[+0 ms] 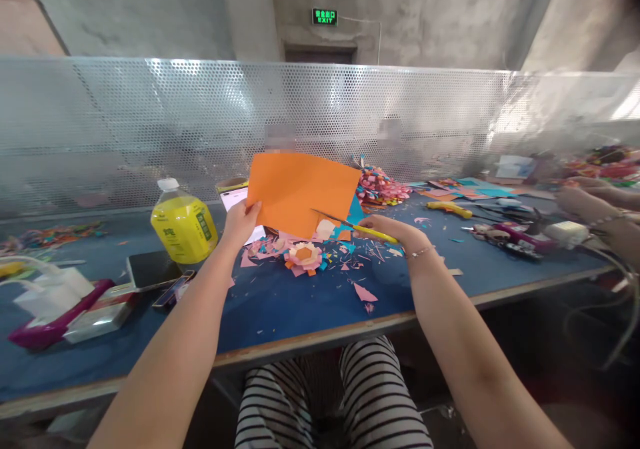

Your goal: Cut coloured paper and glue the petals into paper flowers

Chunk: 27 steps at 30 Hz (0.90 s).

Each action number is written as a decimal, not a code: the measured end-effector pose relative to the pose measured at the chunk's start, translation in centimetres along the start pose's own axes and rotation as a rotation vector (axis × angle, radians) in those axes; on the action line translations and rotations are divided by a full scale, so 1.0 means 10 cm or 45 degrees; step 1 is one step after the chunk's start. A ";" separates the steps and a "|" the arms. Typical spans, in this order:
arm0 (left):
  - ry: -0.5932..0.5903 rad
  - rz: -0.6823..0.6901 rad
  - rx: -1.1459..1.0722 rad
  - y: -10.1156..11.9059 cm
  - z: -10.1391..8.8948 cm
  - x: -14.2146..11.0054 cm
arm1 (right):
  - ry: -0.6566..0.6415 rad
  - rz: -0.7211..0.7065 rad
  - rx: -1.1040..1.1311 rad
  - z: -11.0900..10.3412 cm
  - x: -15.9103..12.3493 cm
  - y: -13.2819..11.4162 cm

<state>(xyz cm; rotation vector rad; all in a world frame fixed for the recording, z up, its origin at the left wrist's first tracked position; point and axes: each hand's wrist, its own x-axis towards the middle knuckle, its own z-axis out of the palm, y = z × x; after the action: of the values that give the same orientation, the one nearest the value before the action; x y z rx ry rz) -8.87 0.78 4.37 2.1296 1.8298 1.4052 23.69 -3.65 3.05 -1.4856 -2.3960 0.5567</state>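
A metal screen (200, 115) dotted with small holes rises behind the blue bench (310, 312). Above the bench is a sheet of orange paper (303, 189), taken here as the clock's centre. A bottle (184, 225) of yellow liquid stands at 9 o'clock, and a pile of mostly pink cut paper (380, 187) lies just beside the sheet at 3 o'clock. The person's left hand (243, 219) pinches the sheet's edge at 8 o'clock between thumb and fingers. The right hand (391, 227), at 4 o'clock, is closed around a yellow-handled tool (379, 233); its thin dark tip overlaps the sheet, though contact is unclear. A paper flower (304, 256) lies at 6 o'clock, and a pink scrap (365, 293) at 5.
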 end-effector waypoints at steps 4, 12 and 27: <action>-0.017 0.016 -0.001 0.00 0.01 0.00 | -0.022 0.021 0.011 0.00 0.00 0.01; -0.028 0.014 0.019 0.01 0.02 -0.01 | -0.030 0.032 0.101 0.00 0.01 0.05; -0.058 -0.014 -0.064 0.09 0.01 -0.05 | -0.019 0.129 0.212 0.05 -0.02 0.03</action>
<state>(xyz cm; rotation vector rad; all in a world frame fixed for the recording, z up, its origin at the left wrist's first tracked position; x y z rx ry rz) -8.03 0.16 4.52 2.1060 1.7685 1.3731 23.82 -3.76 2.48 -1.5403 -2.2334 0.7719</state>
